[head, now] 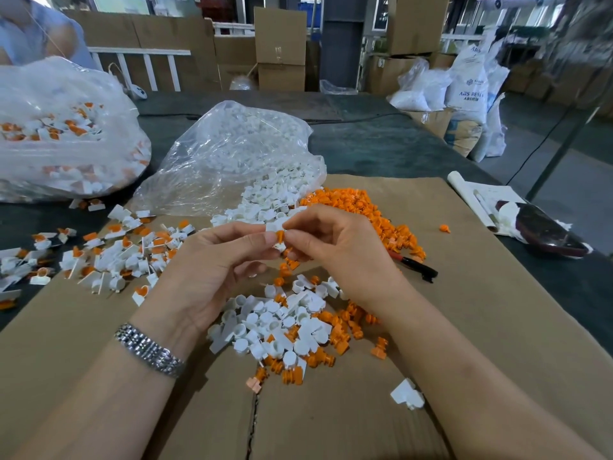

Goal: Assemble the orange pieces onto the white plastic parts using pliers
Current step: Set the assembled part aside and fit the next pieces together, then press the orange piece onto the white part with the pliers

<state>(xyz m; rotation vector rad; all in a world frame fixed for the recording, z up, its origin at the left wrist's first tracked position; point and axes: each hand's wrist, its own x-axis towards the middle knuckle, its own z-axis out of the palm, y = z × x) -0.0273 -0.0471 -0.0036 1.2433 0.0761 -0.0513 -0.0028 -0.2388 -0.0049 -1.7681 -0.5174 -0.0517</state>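
Orange against white: in the head view the left hand (212, 257) and the right hand (335, 250) met above the cardboard sheet (481, 327) on the desk (381, 144), both grips narrow — fingertips pinched on one orange piece (280, 234) seated against a white plastic part (277, 225). Both looked like small, stiff moulded plastic, light enough to skid away if squeezed off-centre, so the sound hold was probably on the white part's flat body, with the orange piece taken by its ribbed sides. Loose white parts lay in a heap (272, 323) just below the hands, with an orange pile (365, 214) beyond the right hand. The pliers (416, 267) lay untouched beside that pile — their dark handle showing. Finished pieces (112, 257) were scattered to the left.
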